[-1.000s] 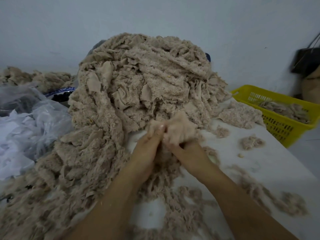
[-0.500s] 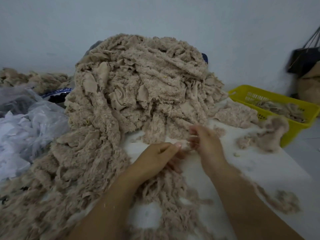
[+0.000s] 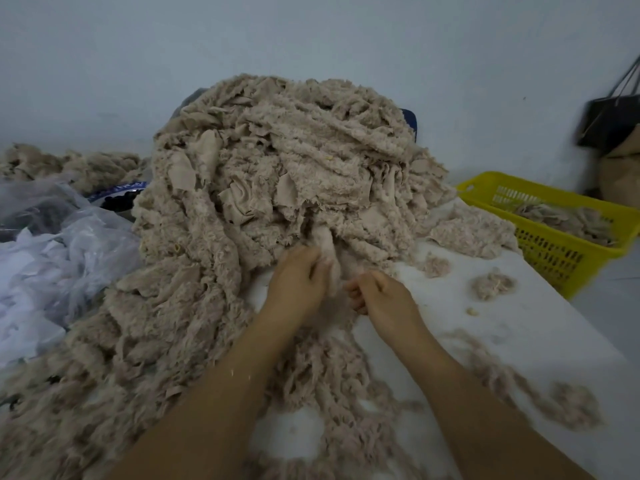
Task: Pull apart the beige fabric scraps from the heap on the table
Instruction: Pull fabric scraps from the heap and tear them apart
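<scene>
A tall heap of beige fleecy fabric scraps (image 3: 287, 161) fills the middle of the white table (image 3: 540, 327) and spills toward me on the left. At the heap's near foot, my left hand (image 3: 298, 278) grips a beige scrap (image 3: 325, 247) that still hangs from the heap. My right hand (image 3: 377, 292) sits just to its right with fingers curled, pinching the lower end of the same scrap, though blur hides the contact. Loose shreds (image 3: 332, 375) lie under both forearms.
A yellow plastic basket (image 3: 561, 251) holding scraps stands off the table's right edge. Small beige clumps (image 3: 491, 282) dot the table on the right. Crumpled clear plastic bags (image 3: 59, 258) lie at the left. A dark bag (image 3: 613, 119) hangs at the far right.
A scrap flew right toward the basket half a second ago and is gone from the air. Both hands came back to the heap's foot and took hold of another scrap.
</scene>
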`<action>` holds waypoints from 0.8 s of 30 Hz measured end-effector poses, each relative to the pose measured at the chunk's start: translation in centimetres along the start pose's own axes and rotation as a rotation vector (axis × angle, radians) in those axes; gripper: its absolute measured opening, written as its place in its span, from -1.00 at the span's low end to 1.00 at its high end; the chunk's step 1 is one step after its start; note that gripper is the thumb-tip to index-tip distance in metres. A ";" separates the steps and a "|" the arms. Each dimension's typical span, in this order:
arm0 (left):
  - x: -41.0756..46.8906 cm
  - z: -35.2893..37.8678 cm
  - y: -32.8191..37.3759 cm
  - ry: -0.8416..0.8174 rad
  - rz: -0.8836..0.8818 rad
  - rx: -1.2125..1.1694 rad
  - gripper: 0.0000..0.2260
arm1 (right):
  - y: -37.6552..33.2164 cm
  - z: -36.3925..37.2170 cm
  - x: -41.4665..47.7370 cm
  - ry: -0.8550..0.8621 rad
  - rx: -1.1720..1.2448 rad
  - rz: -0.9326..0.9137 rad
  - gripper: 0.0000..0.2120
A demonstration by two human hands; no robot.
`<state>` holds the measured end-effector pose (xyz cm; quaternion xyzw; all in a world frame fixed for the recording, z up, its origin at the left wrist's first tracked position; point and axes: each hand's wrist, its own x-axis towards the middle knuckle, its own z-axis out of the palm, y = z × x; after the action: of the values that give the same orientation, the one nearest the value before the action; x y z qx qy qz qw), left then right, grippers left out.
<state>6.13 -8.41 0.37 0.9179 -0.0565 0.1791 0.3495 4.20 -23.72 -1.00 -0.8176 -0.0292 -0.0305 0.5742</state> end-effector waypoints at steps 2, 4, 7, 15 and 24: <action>-1.6 0.0 1.8 -0.055 0.206 -0.034 -0.75 | -0.5 -0.2 0.3 0.007 0.200 0.067 -0.58; -3.3 0.4 3.2 -0.153 0.368 -0.092 -0.76 | -1.0 -0.7 0.4 -0.161 0.561 0.206 -0.53; -4.5 0.7 4.2 -0.276 0.517 -0.157 -0.76 | -1.4 -1.5 0.1 -0.311 0.865 0.435 -0.62; -4.0 0.1 4.2 -0.339 -0.134 -0.553 -0.65 | -1.7 -0.9 0.3 0.045 0.220 -0.014 -0.66; 4.4 -1.6 1.4 -0.143 -0.980 -1.799 -0.75 | -1.7 0.4 -1.5 -0.278 -0.181 -0.418 -0.55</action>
<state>9.46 -8.25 3.98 0.2468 0.1905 -0.1469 0.9387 2.54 -22.75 0.33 -0.8382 -0.2732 -0.0384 0.4705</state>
